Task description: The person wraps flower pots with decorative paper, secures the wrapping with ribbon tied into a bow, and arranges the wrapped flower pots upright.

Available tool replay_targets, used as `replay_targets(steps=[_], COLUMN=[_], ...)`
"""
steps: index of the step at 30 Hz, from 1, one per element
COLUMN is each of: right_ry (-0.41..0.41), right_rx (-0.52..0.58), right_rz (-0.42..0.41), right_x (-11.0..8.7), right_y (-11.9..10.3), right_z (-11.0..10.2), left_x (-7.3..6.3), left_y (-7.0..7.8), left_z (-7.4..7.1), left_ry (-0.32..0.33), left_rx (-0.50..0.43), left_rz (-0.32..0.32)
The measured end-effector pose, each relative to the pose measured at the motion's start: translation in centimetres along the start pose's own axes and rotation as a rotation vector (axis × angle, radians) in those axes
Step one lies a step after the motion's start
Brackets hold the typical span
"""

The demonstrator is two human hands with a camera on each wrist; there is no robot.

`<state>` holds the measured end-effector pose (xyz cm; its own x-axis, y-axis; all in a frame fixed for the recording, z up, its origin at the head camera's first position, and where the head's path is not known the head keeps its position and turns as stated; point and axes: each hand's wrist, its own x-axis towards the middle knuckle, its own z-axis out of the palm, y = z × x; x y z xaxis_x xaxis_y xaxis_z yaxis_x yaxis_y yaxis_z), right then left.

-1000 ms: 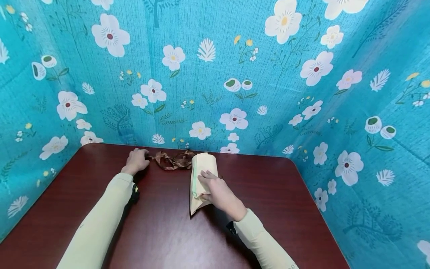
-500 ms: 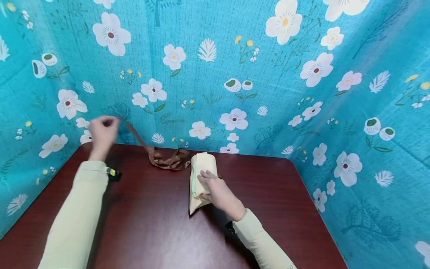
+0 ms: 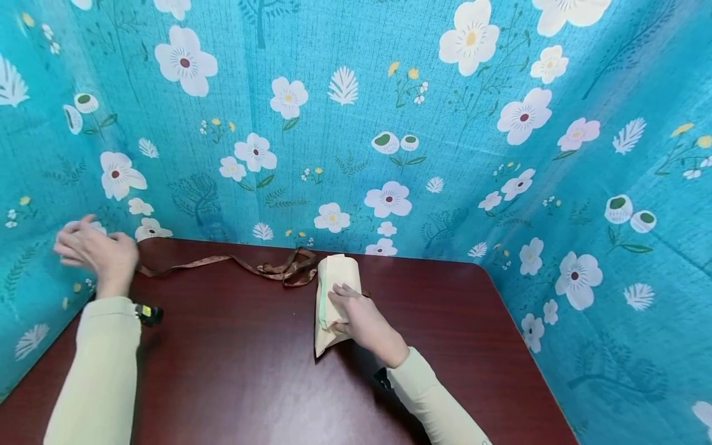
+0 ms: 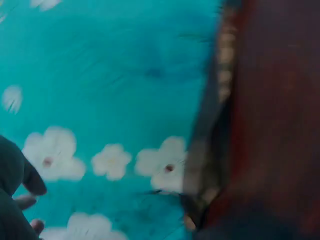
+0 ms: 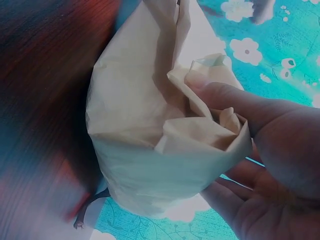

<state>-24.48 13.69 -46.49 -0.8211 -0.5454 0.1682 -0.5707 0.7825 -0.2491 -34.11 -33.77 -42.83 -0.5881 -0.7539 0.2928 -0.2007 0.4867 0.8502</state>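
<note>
My right hand [image 3: 364, 321] grips a folded cream paper bag [image 3: 337, 278] with a pale green strip along its side, standing near the back of the table. In the right wrist view the thumb presses on the creased folds of the paper bag [image 5: 135, 100] and the other fingers lie along its far side. A brown ribbon [image 3: 206, 261] runs left from a loose tangle beside the bag. Its left part reaches behind my left hand [image 3: 102, 253], which is raised at the table's left edge with fingers apart and nothing visible in them.
The dark red-brown table [image 3: 239, 371] has its back and left edges against a blue floral cloth [image 3: 345, 167], which also hangs along the right side. A short brown ribbon end [image 5: 90, 207] pokes out from under the bag in the right wrist view.
My left hand lifted the ribbon's end up and left, then let it go farther left. The ribbon now lies stretched out leftward. My right hand and the bag have stayed put.
</note>
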Motion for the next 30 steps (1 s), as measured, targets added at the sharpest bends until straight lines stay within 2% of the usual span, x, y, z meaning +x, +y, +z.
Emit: replay_targets(steps=[2, 5, 7, 9, 12, 14, 16, 18, 20, 22, 24, 27, 29, 30], right_ry=[0.001, 0.012, 0.019, 0.020, 0.013, 0.005, 0.000, -0.004, -0.006, -0.010, -0.015, -0.019, -0.018, -0.017], right_rx=[0.002, 0.011, 0.014, 0.017, 0.028, 0.033, 0.030, 0.023, 0.015, 0.012, 0.012, 0.011, 0.014, 0.014], right_rz=[-0.001, -0.005, -0.003, 0.002, 0.012, 0.017, 0.020, 0.024, 0.026, 0.028, 0.028, 0.029, 0.029, 0.029], right_x=[0.0, 0.1, 0.1, 0.1, 0.1, 0.1, 0.1, 0.1, 0.1, 0.0, 0.0, 0.0, -0.1, -0.1], right_y=[0.1, 0.3, 0.3, 0.3, 0.2, 0.2, 0.1, 0.1, 0.1, 0.1, 0.1, 0.1, 0.1, 0.0], right_z=[-0.1, -0.3, -0.4, -0.4, -0.4, -0.4, -0.3, -0.2, -0.2, -0.2, -0.2, -0.2, -0.2, -0.1], left_x=[-1.5, -4.0, -6.1, -8.6, -12.3, -14.2, -15.7, -16.6, -17.2, -17.3, -17.3, -17.1, -17.2, -17.4], left_y=[-0.4, 0.5, 1.7, 2.9, 4.7, 5.6, 6.1, 6.3, 6.4, 6.7, 7.6, 9.6, 11.1, 11.7], left_z=[1.4, 4.2, 6.2, 8.5, 11.4, 12.9, 14.1, 15.1, 15.8, 16.6, 17.3, 18.3, 18.6, 18.6], left_ry=[-0.111, -0.316, -0.483, -0.652, -0.895, -1.009, -1.096, -1.154, -1.186, -1.165, -1.085, -0.984, -0.978, -0.998], left_rx=[0.093, 0.197, 0.219, 0.197, 0.181, 0.217, 0.270, 0.322, 0.368, 0.380, 0.302, 0.060, -0.086, -0.117], left_rz=[0.170, 0.468, 0.591, 0.659, 0.700, 0.788, 0.869, 0.926, 0.919, 0.901, 0.864, 0.764, 0.684, 0.652])
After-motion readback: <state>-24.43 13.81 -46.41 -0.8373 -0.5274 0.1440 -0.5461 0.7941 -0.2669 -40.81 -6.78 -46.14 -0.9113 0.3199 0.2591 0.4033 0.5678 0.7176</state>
